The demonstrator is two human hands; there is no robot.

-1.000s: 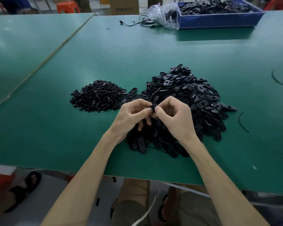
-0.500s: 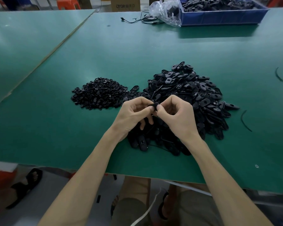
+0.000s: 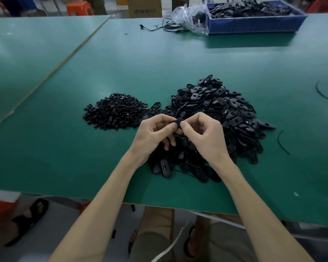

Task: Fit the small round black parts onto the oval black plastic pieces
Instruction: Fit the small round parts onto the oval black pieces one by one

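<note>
My left grip (image 3: 154, 136) and right grip (image 3: 206, 137) meet thumb to thumb over the near edge of the oval pile (image 3: 227, 114). Both pinch 1 black piece (image 3: 179, 122) between them. Its rounded end pokes up past my fingertips and the rest is hidden behind my thumbs, so I can only guess its long axis. Neither grip is nearer. I cannot tell whether a round part is seated. The round pile (image 3: 114, 110) lies to the left on the table (image 3: 64, 157).
</note>
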